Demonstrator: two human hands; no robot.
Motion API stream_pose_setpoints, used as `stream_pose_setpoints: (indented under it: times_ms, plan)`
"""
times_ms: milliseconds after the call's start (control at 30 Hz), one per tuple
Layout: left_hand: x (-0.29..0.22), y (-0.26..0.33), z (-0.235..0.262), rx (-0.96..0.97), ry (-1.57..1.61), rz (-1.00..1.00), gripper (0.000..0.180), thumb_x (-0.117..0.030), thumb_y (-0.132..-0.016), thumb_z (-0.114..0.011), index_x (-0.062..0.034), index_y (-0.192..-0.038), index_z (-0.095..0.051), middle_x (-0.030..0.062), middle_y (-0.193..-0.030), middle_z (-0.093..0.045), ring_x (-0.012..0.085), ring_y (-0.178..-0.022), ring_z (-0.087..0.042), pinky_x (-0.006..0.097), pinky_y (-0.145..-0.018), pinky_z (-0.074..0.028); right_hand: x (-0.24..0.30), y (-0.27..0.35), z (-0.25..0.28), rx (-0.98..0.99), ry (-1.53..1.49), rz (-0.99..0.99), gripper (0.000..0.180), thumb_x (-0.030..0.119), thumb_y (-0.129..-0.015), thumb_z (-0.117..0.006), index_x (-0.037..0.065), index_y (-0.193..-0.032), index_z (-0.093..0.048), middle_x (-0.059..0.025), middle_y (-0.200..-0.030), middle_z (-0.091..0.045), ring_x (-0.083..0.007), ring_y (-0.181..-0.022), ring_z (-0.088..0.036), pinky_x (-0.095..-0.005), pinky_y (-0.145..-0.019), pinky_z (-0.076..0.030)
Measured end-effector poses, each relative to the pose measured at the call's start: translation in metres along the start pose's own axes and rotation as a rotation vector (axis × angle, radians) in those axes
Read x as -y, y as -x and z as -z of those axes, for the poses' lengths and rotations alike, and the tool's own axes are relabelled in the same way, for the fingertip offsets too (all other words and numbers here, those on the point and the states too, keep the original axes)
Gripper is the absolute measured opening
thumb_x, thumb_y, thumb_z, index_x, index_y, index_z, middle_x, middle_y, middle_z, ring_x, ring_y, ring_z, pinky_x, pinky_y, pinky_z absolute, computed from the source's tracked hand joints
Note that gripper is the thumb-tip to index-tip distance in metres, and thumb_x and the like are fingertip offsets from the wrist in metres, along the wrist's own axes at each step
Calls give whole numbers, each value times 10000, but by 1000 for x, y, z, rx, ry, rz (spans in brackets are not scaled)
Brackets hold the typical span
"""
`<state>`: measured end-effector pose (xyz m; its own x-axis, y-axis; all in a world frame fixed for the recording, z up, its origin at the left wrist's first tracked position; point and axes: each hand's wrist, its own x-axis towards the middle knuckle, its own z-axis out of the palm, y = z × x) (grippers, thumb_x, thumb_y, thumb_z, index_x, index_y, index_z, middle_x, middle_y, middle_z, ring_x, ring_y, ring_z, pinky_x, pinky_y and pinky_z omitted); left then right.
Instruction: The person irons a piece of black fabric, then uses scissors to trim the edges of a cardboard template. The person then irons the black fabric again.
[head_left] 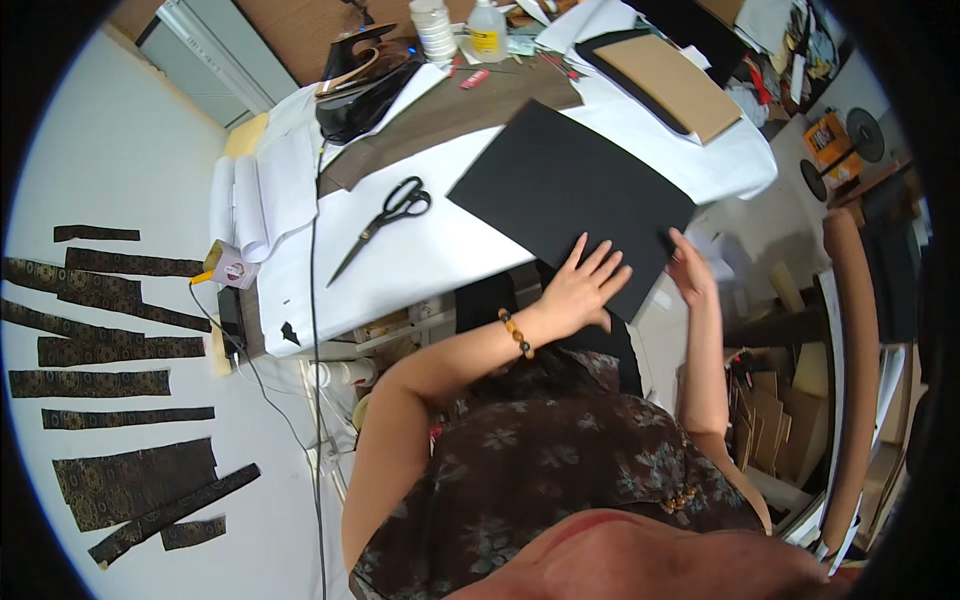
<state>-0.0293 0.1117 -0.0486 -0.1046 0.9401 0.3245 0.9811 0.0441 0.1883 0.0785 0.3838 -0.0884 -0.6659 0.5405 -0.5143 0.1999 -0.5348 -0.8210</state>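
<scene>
A large flat black sheet (570, 185), board or cloth I cannot tell, lies turned at an angle on the white-covered table (400, 265), with its near corner jutting past the table's front edge. My left hand (583, 290) rests flat on this near part, fingers spread. Close by the sheet's right edge is my right hand (692, 270), its fingers loosely stretched upward; whether they touch the edge is hard to make out. To the left of the sheet, black-handled scissors (383, 226) lie with the blades pointing toward me.
Brown cloth (440, 125) stretches behind the sheet. Farther back stand an iron (365, 90), a bottle with a yellow label (487, 32) and a tan board (672, 85). White paper rolls (245, 205) sit at the left. A black cord (315, 300) hangs over the front edge. Patterned strips (125, 347) show at far left.
</scene>
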Motion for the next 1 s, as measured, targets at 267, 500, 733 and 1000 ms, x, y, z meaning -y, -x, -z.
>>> stream_pose_setpoints:
  times_ms: [267, 500, 733, 1000]
  plan:
    - [107, 15, 20, 41, 86, 351, 724, -577, -914, -526, -135, -1478, -422, 230, -1569, -254, 474, -1464, -125, 697, -1121, -64, 146, -27, -317, 361, 920, 1482, 317, 113, -904, -650, 33, -1208, -611, -111, -1177, -650, -255, -1050, -634, -350, -994, -458]
    - [104, 5, 19, -22, 86, 279, 710, -576, -870, -583, -139, -1424, -499, 230, -1543, -303, 489, -1446, -155, 728, -1098, -132, 156, -232, -625, 580, 1326, 1647, 710, -25, -730, -713, 136, -1385, -491, -145, -1354, -556, -342, -1257, -516, -423, -1019, -444]
    - [110, 11, 22, -57, 151, 309, 714, -529, -841, -643, -141, -1421, -493, 253, -1535, -298, 505, -1423, -208, 741, -1084, -132, 212, -163, -625, 910, 1295, 1609, 364, 202, -745, -806, 103, -1054, -642, -120, -1105, -670, -351, -1091, -603, -460, -871, -477]
    - [114, 6, 43, 229, 19, 236, 627, -510, -945, -520, -158, -1458, -444, 235, -1510, -352, 465, -1406, -279, 750, -1058, -171, 287, 62, -329, 21, 1175, 1791, 459, 420, -827, -742, -11, -928, -624, -221, -808, -666, -375, -763, -669, -429, -693, -527]
